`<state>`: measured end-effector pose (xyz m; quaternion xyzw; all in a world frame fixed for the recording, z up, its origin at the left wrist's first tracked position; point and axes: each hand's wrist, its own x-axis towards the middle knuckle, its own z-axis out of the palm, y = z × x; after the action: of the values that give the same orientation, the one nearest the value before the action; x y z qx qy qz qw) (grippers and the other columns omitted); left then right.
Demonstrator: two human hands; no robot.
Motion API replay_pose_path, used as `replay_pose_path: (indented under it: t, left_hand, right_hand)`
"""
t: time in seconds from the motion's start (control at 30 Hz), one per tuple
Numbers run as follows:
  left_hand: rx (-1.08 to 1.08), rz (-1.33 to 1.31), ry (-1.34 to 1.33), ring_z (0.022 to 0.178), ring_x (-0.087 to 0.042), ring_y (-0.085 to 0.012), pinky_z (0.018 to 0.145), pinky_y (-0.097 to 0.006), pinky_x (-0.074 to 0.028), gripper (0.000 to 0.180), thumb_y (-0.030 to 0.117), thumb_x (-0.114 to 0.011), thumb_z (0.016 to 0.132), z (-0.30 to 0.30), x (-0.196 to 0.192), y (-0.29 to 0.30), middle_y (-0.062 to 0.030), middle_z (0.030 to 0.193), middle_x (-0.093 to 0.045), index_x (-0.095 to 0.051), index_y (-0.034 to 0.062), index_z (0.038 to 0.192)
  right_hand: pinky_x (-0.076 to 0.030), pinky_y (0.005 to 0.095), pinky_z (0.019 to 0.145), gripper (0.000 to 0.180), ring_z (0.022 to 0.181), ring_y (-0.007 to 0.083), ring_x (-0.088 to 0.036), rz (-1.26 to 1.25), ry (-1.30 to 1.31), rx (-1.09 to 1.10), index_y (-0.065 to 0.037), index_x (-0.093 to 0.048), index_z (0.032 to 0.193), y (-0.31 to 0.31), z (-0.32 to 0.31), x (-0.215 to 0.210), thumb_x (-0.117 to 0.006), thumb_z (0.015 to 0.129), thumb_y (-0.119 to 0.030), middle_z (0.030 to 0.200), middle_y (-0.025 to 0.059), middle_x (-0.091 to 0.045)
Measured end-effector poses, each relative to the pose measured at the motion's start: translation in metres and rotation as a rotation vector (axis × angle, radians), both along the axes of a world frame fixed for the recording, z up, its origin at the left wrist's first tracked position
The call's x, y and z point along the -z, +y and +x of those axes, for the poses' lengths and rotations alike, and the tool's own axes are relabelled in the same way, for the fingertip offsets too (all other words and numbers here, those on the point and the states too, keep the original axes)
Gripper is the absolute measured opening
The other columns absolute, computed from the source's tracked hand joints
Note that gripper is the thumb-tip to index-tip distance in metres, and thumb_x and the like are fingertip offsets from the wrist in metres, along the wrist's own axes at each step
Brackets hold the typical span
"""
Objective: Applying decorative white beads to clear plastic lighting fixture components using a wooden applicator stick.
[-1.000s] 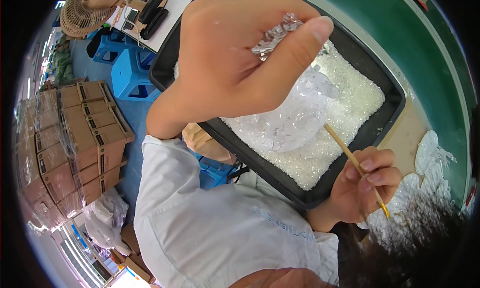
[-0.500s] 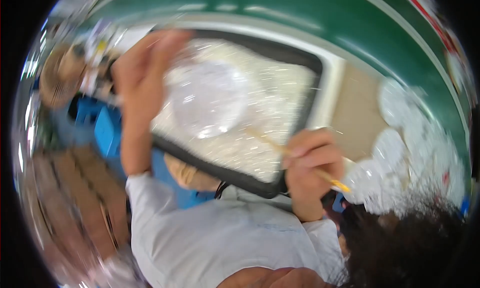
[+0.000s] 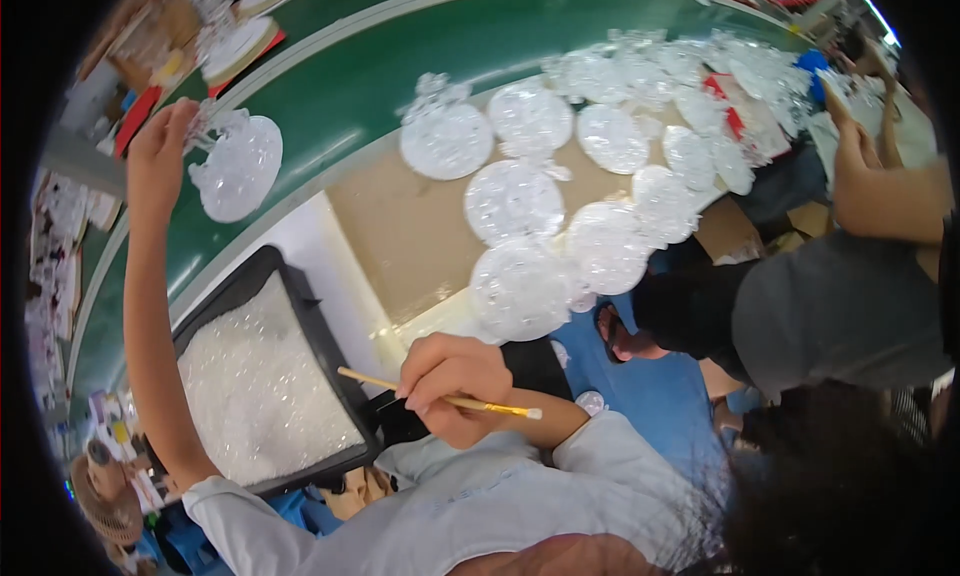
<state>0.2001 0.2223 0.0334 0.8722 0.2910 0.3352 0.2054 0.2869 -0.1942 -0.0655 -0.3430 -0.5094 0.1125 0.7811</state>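
My left hand [image 3: 162, 146] is stretched far out to the left, its fingers closed on the decorated edge of a clear round plastic ornament [image 3: 240, 171]. The ornament hangs tilted above the green belt. A thin wooden paintbrush [image 3: 375, 378] lies across my right hand [image 3: 455, 384], gripped between the fingers close to my chest. Below and between my arms sits a black tray [image 3: 305, 311] heaped with glassy white granules [image 3: 265, 386]. Several similar clear ornaments [image 3: 515, 204] lie spread over a brown board [image 3: 390, 241] to the right.
A green belt [image 3: 400, 71] curves along the far side. At the right, another person's hand [image 3: 870, 166] and dark-clad leg [image 3: 830, 306] are close to the ornaments. White round pieces on red stands [image 3: 240, 51] are at the upper left. A red and white box [image 3: 745, 116] lies among the ornaments.
My view has turned to the right. The left hand has carried the ornament from over the granule tray out above the green belt. My right hand still holds the paintbrush.
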Motion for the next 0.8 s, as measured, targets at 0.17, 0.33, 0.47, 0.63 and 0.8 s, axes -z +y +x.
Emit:
replay_pose_path:
  t: [0.17, 0.33, 0.47, 0.63, 0.8]
  left_hand:
    - [-0.015, 0.151, 0.228, 0.087, -0.07, -0.0399, 0.081, -0.044, -0.053, 0.039, 0.036, -0.058, 0.102, 0.097, 0.061, 0.05, -0.025, 0.09, -0.07, -0.07, -0.0018, 0.099]
    - [-0.084, 0.214, 0.495, 0.107, -0.062, -0.053, 0.091, -0.057, -0.05, 0.043, 0.023, -0.062, 0.096, 0.128, 0.117, 0.096, -0.0322, 0.115, -0.066, -0.054, -0.0023, 0.13]
    - [-0.099, 0.432, 0.251, 0.115, -0.062, -0.0462, 0.097, -0.051, -0.049, 0.058, 0.03, -0.064, 0.096, 0.163, 0.106, 0.007, -0.0279, 0.135, -0.058, -0.048, -0.0026, 0.142]
    - [0.476, -0.059, 0.11, 0.104, -0.065, -0.0345, 0.093, -0.043, -0.051, 0.061, 0.032, -0.07, 0.094, 0.183, 0.073, -0.125, -0.0231, 0.131, -0.062, -0.049, -0.0001, 0.142]
    - [0.573, -0.123, 0.133, 0.092, -0.066, -0.0232, 0.081, -0.035, -0.053, 0.032, 0.01, -0.068, 0.092, 0.201, 0.1, -0.088, -0.0141, 0.107, -0.07, -0.059, -0.0005, 0.121]
  right_hand:
    - [-0.054, 0.0298, 0.058, 0.015, 0.065, 0.0223, -0.066, -0.057, -0.03, 0.092, 0.0, -0.065, 0.085, -0.018, 0.0, 0.004, -0.06, 0.074, 0.01, 0.087, 0.0152, -0.068]
    - [-0.054, 0.0297, 0.059, 0.017, 0.065, 0.0227, -0.065, -0.049, -0.075, 0.144, 0.0, -0.065, 0.087, -0.028, -0.003, 0.012, -0.059, 0.074, 0.01, 0.088, 0.0148, -0.068]
    - [-0.054, 0.031, 0.06, 0.017, 0.067, 0.0226, -0.065, -0.099, -0.085, 0.201, 0.0, -0.064, 0.086, -0.03, 0.006, 0.021, -0.059, 0.074, 0.009, 0.087, 0.0148, -0.067]
    - [-0.052, 0.0332, 0.058, 0.014, 0.067, 0.0253, -0.064, -0.022, -0.073, 0.188, -0.002, -0.062, 0.085, -0.015, 0.002, 0.018, -0.059, 0.076, 0.008, 0.086, 0.0126, -0.065]
    - [-0.049, 0.0345, 0.056, 0.012, 0.066, 0.0268, -0.062, 0.115, -0.175, 0.203, -0.003, -0.061, 0.084, -0.01, -0.008, 0.015, -0.058, 0.077, 0.007, 0.084, 0.0102, -0.061]
